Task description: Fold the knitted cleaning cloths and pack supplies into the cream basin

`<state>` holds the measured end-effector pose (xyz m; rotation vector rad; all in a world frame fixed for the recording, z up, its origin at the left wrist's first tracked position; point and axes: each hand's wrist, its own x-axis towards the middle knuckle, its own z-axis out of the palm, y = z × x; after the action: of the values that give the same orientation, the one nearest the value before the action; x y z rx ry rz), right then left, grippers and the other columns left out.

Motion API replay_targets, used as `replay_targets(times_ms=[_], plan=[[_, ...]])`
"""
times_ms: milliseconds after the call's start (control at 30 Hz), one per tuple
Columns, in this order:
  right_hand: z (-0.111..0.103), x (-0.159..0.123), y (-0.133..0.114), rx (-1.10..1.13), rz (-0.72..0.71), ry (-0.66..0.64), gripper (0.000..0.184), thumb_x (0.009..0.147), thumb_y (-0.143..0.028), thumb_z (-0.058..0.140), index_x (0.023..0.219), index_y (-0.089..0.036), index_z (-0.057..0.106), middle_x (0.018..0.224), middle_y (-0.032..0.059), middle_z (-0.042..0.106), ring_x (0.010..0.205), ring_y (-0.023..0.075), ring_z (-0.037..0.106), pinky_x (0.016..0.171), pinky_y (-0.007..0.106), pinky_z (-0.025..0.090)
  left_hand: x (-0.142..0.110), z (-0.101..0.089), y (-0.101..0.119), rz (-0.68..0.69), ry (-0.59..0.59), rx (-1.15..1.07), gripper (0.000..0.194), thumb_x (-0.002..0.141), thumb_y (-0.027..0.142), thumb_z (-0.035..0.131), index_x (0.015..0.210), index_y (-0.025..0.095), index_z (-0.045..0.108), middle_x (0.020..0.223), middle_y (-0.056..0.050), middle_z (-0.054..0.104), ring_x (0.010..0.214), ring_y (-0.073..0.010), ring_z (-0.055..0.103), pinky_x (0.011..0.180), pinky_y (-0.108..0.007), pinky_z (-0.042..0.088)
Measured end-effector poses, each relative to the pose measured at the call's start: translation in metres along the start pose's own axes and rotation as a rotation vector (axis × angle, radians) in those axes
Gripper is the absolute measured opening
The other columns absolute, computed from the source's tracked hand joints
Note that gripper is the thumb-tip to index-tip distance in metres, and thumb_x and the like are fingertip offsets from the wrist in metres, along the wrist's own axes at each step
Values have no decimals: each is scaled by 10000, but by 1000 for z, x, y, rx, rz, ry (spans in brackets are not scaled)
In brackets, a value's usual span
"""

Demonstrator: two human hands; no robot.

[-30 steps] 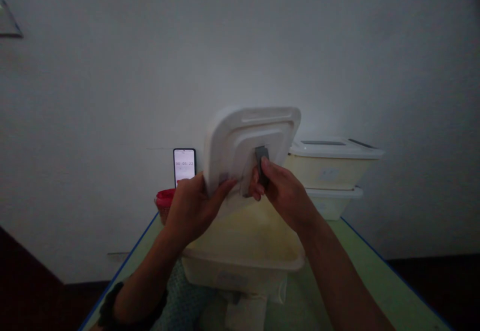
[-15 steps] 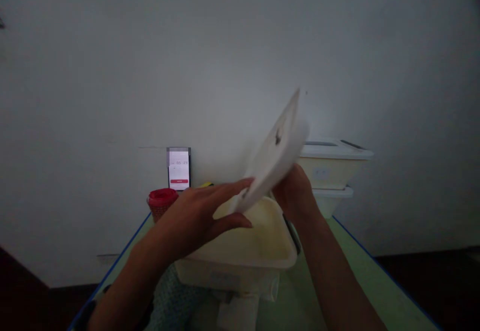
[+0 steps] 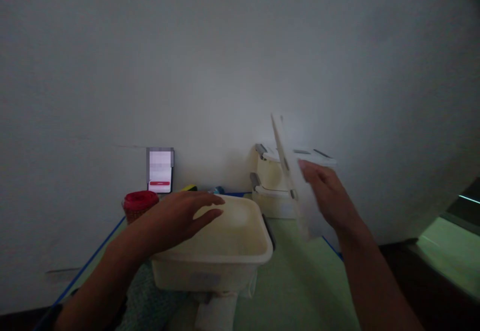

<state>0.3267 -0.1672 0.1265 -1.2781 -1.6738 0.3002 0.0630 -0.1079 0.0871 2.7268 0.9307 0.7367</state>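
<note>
My right hand (image 3: pixel 324 188) grips a white plastic lid (image 3: pixel 300 196), held nearly upright and seen almost edge-on, blurred by motion. Its place is right of the cream storage box (image 3: pixel 210 258), which stands without a lid on the table; the part of its inside that shows is bare. My left hand (image 3: pixel 187 216) hovers over the box's left part, thumb and fingers apart, with nothing in it. A dark grey handle (image 3: pixel 269 231) hangs at the box's right side.
Behind the lid, two lidded boxes (image 3: pixel 268 173) are stacked by the wall. A phone (image 3: pixel 160 168) leans upright behind a red-lined basket (image 3: pixel 140 201). Patterned cloth (image 3: pixel 146 291) and a white piece (image 3: pixel 215 313) lie in front of the box. Blue edging borders the green table (image 3: pixel 300 281).
My left hand has let go of the lid. My right hand has turned the lid edge-on and carried it rightward, away from above the open box. The view has swung right.
</note>
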Motion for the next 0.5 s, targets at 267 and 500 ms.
replay_targets(times_ms=[267,500], plan=[[-7,-20,38,-353,115,-177,393,873,-430,334,551,-206,359,532,-34,362,527,115,359,515,256,288,-8,5,-44,-78,-42,53,403,798,490,515,1127,281,613,1290,-69,555,1135,-273,542,957,-445,407],[-18,-41,113,-470,295,-360,373,809,-289,371,449,-202,408,420,-14,443,426,122,412,467,258,299,-5,11,-66,-136,-33,114,413,772,490,530,1087,246,639,1256,-103,579,1110,-294,561,941,-449,416]])
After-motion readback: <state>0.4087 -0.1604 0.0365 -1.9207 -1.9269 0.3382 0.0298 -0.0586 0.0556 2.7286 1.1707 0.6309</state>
